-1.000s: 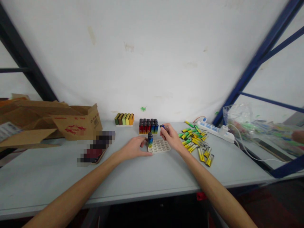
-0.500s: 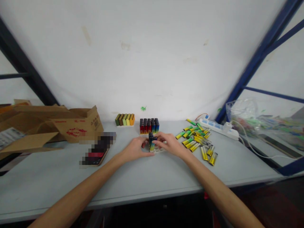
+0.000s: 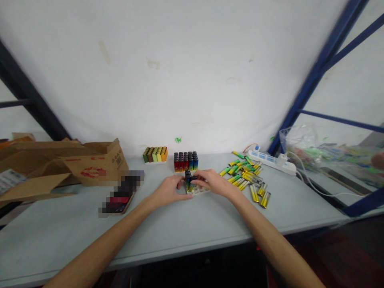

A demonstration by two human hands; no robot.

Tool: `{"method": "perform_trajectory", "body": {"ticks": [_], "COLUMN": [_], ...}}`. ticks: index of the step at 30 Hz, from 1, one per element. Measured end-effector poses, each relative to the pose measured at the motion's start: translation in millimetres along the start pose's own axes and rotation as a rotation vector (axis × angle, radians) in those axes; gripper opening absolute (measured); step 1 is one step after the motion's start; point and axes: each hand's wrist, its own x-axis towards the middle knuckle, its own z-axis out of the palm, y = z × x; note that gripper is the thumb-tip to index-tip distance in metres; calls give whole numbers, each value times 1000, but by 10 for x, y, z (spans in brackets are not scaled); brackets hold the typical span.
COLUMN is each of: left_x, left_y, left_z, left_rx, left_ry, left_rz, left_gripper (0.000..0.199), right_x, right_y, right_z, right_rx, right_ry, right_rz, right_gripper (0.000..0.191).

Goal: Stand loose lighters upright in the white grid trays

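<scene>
A white tray (image 3: 198, 192) with round holes lies on the table between my hands. Several slim lighters (image 3: 188, 176) with black tops and blue-green bodies stand in its left end. My left hand (image 3: 171, 190) is curled around that end, thumb along the tray's front edge and fingers behind the lighters. With thumb and fingers, my right hand (image 3: 211, 182) pinches another dark-topped lighter (image 3: 193, 181) just over the tray; my fingers partly cover it. Right of that hand lies a loose heap of yellow-green lighters (image 3: 247, 176).
Behind the tray stands a block of red and blue lighters (image 3: 186, 162), and left of it a yellow-green set (image 3: 155, 155). A phone (image 3: 124, 194), cardboard boxes (image 3: 93, 164), a power strip (image 3: 271, 161) and a plastic bag (image 3: 300, 144) are around. A blurred skin-coloured shape (image 3: 378, 160) shows far right.
The view has shifted slightly. The lighter in my right hand now looks more tilted over the tray, and more of the tray shows. My left hand keeps its place. A blurred shape has appeared far right.
</scene>
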Motion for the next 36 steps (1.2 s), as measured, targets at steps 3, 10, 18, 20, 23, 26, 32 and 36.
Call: {"method": "perform_trajectory", "body": {"ticks": [3, 10, 18, 20, 23, 26, 32, 36], "left_x": [5, 16, 18, 15, 11, 7, 12, 14], "left_y": [4, -41, -30, -23, -13, -1, 14, -4], "left_z": [-5, 15, -25, -35, -46, -50, -58, -49], "left_rx": [-13, -29, -9, -4, -4, -8, -1, -3], "left_ry": [-3, 0, -23, -26, -34, -25, -27, -38], "left_rz": [-2, 1, 2, 1, -4, -12, -12, -11], "left_gripper": [55, 51, 53, 53, 55, 55, 53, 52], "right_x": [7, 91, -9, -72, -208, -390, -899, -1292], "right_y": [9, -76, -20, 82, 331, 617, 949, 990], "right_z": [-17, 147, -1, -152, -426, -693, -1118, -1282], "right_rx": [4, 3, -53, -106, -253, -410, -488, -494], "right_ry": [-22, -8, -61, 45, 254, 384, 385, 350], "right_rz": [-6, 68, 112, 158, 303, 533, 697, 748], "right_gripper": [22, 20, 34, 36, 33, 29, 22, 21]}}
